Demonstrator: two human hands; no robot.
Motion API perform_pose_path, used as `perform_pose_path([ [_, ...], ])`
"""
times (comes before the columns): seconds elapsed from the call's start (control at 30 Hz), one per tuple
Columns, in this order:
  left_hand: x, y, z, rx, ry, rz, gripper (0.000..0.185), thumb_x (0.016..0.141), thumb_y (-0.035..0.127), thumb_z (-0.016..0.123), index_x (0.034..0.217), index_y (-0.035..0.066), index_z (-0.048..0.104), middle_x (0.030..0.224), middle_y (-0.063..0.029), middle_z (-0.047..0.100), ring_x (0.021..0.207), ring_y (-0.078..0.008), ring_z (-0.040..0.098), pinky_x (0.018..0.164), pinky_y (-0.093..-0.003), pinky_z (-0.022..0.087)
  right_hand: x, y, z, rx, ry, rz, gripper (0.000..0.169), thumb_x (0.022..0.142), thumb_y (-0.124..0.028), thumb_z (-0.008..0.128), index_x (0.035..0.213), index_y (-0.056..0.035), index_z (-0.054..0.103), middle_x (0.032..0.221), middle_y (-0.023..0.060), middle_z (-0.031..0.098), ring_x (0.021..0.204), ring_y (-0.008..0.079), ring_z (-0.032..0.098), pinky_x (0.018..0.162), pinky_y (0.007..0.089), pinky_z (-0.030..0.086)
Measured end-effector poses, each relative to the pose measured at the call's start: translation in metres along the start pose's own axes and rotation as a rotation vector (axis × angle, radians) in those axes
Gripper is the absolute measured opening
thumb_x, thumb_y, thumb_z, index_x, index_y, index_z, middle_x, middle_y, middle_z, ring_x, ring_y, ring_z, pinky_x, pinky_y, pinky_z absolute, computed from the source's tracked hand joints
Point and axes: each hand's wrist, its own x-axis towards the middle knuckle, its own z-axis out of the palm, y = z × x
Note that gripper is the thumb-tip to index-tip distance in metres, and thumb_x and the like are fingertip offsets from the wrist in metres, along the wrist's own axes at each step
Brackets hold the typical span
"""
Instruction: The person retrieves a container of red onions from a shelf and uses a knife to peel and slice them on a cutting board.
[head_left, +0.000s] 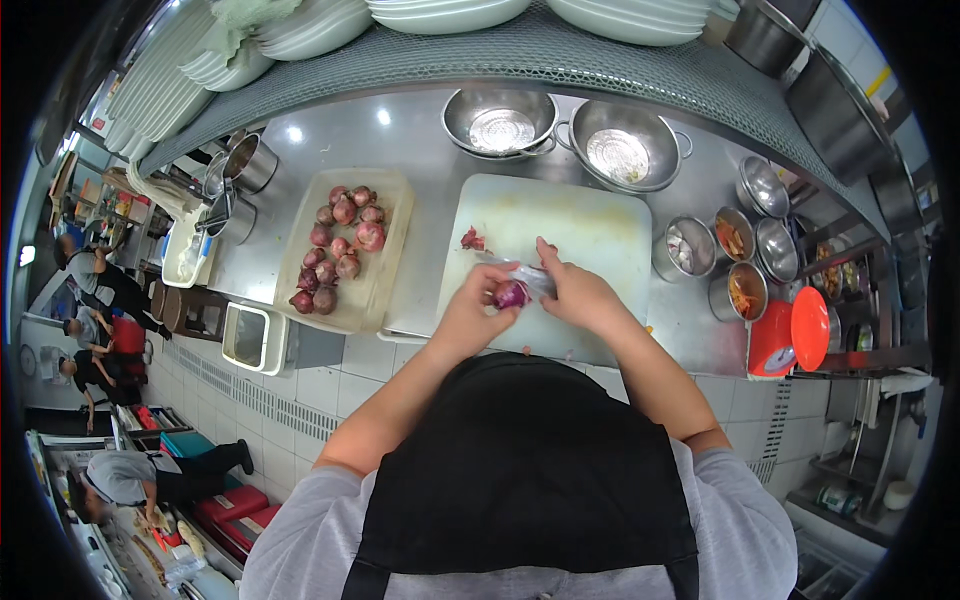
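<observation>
Over the white cutting board (592, 225), my left hand (480, 307) grips a red onion (511, 295) whose purple flesh shows. My right hand (581, 292) is closed around a knife, and its blurred blade (534, 280) lies right at the onion, between the two hands. The knife's handle is hidden in my palm. Dark red onion skin (472, 239) rests on the board's left part. To the left, several unpeeled red onions (344, 211) sit in a shallow plastic tray (401, 225).
Two steel colanders (637, 142) stand behind the board. At right are steel pots with peeled garlic (681, 251) and cut orange vegetables (742, 296), plus a red scale (772, 341). A shelf (525, 60) with plates overhangs the back. Co-workers (127, 480) are at far left.
</observation>
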Motion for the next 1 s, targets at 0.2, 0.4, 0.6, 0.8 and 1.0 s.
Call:
perform_pose_path([
  [0.2, -0.003, 0.001, 0.0, 0.273, -0.297, -0.061, 0.04, 0.078, -0.002, 0.072, 0.109, 0.006, 0.048, 0.142, -0.0161, 0.058, 0.091, -0.0207, 0.067, 0.085, -0.0363, 0.054, -0.019, -0.014, -0.014, -0.029, 0.049, -0.113, 0.103, 0.081, -0.021, 0.072, 0.162, -0.018, 0.009, 0.117, 0.0265, 0.062, 0.099, 0.0408, 0.067, 0.087, 0.0464, 0.056],
  [0.4, 0.002, -0.006, -0.027, 0.383, 0.045, -0.168, 0.039, 0.08, -0.001, 0.072, 0.111, 0.004, 0.047, 0.142, -0.0256, 0.055, 0.088, -0.0223, 0.071, 0.079, -0.0338, 0.056, -0.029, 0.023, -0.026, -0.062, 0.156, 0.228, 0.102, 0.082, -0.023, 0.073, 0.162, -0.0159, 0.01, 0.122, 0.0284, 0.058, 0.099, 0.0429, 0.067, 0.087, 0.048, 0.056],
  [0.6, 0.014, -0.018, -0.026, -0.339, 0.037, -0.275, 0.041, 0.088, -0.004, 0.069, 0.122, 0.0, 0.047, 0.125, -0.0155, 0.061, 0.107, -0.0171, 0.065, 0.092, -0.0316, 0.054, -0.009, 0.059, -0.004, -0.084, 0.361, 0.312, 0.086, 0.083, -0.025, 0.075, 0.154, -0.0093, 0.028, 0.121, 0.0263, 0.053, 0.1, 0.0412, 0.065, 0.083, 0.0481, 0.057],
  [0.8, 0.011, -0.002, -0.01, -0.343, 0.085, -0.19, 0.051, 0.089, -0.006, 0.068, 0.135, -0.002, 0.047, 0.116, -0.011, 0.066, 0.109, -0.0172, 0.064, 0.096, -0.0313, 0.053, -0.008, 0.029, -0.016, -0.112, 0.639, -0.054, 0.04, 0.085, -0.031, 0.076, 0.107, -0.0017, 0.061, 0.104, 0.0179, 0.06, 0.092, 0.0336, 0.064, 0.077, 0.0437, 0.051],
  [1.0, 0.008, 0.009, -0.003, -0.047, 0.073, -0.132, 0.05, 0.088, -0.001, 0.072, 0.134, -0.001, 0.053, 0.115, -0.0097, 0.067, 0.105, -0.0164, 0.066, 0.095, -0.0315, 0.053, -0.005, -0.032, -0.012, 0.418, 0.198, -0.213, 0.03, 0.096, -0.031, 0.066, 0.094, -0.0015, 0.062, 0.086, 0.0151, 0.067, 0.083, 0.0337, 0.064, 0.076, 0.0426, 0.05],
])
